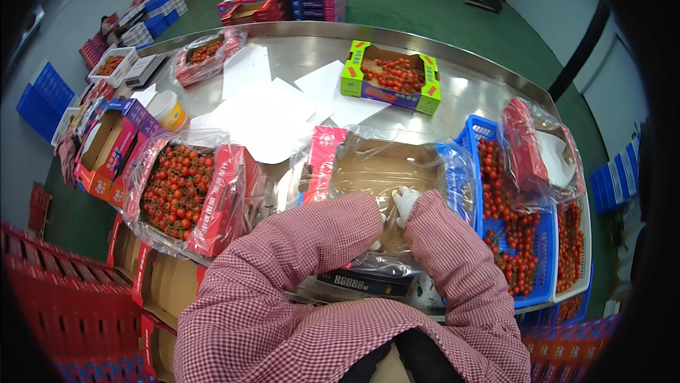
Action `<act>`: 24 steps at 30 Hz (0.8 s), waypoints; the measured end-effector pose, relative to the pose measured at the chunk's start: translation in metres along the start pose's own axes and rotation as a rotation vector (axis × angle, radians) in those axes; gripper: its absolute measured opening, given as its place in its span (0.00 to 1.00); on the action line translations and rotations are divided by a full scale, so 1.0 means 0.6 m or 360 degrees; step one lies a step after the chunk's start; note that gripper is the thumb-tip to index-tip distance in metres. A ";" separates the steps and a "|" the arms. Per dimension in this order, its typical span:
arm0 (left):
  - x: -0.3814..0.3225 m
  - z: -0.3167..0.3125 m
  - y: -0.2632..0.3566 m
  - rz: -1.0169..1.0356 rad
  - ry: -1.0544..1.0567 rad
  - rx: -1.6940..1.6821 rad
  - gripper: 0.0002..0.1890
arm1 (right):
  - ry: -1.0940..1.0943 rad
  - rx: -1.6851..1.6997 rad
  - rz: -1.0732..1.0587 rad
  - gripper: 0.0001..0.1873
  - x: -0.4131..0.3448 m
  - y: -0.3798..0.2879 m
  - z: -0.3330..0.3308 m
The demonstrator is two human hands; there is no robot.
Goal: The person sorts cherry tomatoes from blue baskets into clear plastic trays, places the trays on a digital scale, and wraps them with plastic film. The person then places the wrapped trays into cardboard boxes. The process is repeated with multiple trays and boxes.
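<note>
In front of me a cardboard box lined with clear plastic film stands on a digital scale. My right hand, in a white glove, reaches into it with bent fingers at the liner. Whether film is pinched between them cannot be made out. The sleeve covers most of my left hand; only bits of white glove show over the box. Right of the box, a blue plastic crate contains cherry tomatoes on the vine. On the left sits a red film-lined box full of cherry tomatoes.
White paper sheets lie on the steel table. Beyond them are a green box of tomatoes and a white tub. A wrapped red box rests over the crates at right. Cardboard boxes stand below the left edge.
</note>
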State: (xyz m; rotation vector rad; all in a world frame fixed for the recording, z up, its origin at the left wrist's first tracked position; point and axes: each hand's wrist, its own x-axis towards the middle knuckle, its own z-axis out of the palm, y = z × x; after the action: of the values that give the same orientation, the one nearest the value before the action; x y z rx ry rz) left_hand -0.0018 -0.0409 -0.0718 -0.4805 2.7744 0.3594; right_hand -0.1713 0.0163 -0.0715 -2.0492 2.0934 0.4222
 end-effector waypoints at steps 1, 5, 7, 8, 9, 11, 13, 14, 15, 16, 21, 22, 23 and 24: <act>0.005 -0.037 -0.013 0.0153 -0.0251 -0.0083 0.37 | -0.0029 0.0175 -0.0100 0.32 0.003 0.000 0.001; -0.028 -0.128 -0.152 -0.0128 0.0938 -0.1144 0.16 | -0.0149 0.0242 -0.0195 0.28 0.007 0.008 0.007; -0.047 -0.127 -0.264 -0.0636 0.1529 -0.2125 0.12 | -0.0078 0.0271 -0.0213 0.26 0.008 0.011 0.008; -0.053 -0.113 -0.319 -0.0945 0.1760 -0.1893 0.13 | -0.0045 0.0305 -0.0239 0.25 0.009 0.012 0.006; -0.060 -0.098 -0.374 -0.1357 0.1405 -0.1488 0.17 | -0.0049 0.0317 -0.0233 0.24 0.009 0.010 0.005; -0.038 -0.048 -0.439 -0.1478 0.0762 -0.1229 0.22 | 0.0012 0.0346 -0.0222 0.23 0.009 0.007 -0.001; -0.005 -0.017 -0.485 -0.1628 0.0602 -0.1255 0.24 | 0.0059 0.0380 -0.0177 0.23 0.010 0.004 -0.010; 0.016 -0.006 -0.498 -0.1691 0.0651 -0.1112 0.23 | 0.0013 0.0373 -0.0156 0.23 0.011 0.002 -0.014; 0.034 0.002 -0.508 -0.1755 0.0625 -0.1004 0.22 | -0.0022 0.0379 -0.0130 0.23 0.012 0.000 -0.019; 0.052 0.003 -0.521 -0.1781 0.0545 -0.0879 0.22 | -0.0024 0.0391 -0.0096 0.23 0.013 -0.001 -0.022; 0.081 0.006 -0.566 -0.1637 0.0289 -0.0713 0.18 | 0.0073 0.0440 -0.0028 0.25 0.018 -0.004 -0.029; 0.077 0.008 -0.573 -0.1564 0.0319 -0.0738 0.17 | 0.0094 0.0456 -0.0045 0.25 0.017 -0.003 -0.029; 0.072 0.011 -0.578 -0.1582 0.0380 -0.0865 0.17 | 0.0120 0.0472 -0.0070 0.24 0.018 -0.004 -0.028; 0.067 0.013 -0.581 -0.1595 0.0421 -0.1001 0.16 | 0.0089 0.0504 -0.0047 0.24 0.017 -0.004 -0.028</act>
State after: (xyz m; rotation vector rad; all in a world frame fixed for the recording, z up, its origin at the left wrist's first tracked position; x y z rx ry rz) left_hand 0.0898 -0.3681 -0.1594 -2.0330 2.1710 0.9242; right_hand -0.1682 0.0014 -0.0594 -1.9218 2.0056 0.0248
